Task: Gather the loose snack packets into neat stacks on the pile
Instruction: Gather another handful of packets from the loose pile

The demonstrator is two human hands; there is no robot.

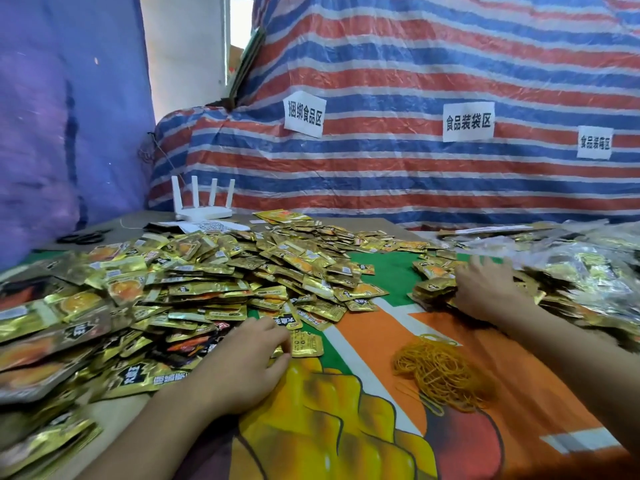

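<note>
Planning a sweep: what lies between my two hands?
Head view: mostly bare printed cloth, plus one loose packet pinched by the left hand; the rubber bands sit just nearer the camera.

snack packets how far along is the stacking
Early. Done: one small stack on the right. In hand: the right hand rests on it; the left hand pinches a loose packet. Left: the big loose heap is unsorted; the rubber bands lie untouched.

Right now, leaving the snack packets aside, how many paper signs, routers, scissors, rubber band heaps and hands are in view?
Paper signs on the striped tarp: 3
Router: 1
Scissors: 1
Heap of rubber bands: 1
Hands: 2, the left hand and the right hand
Total: 8
</note>
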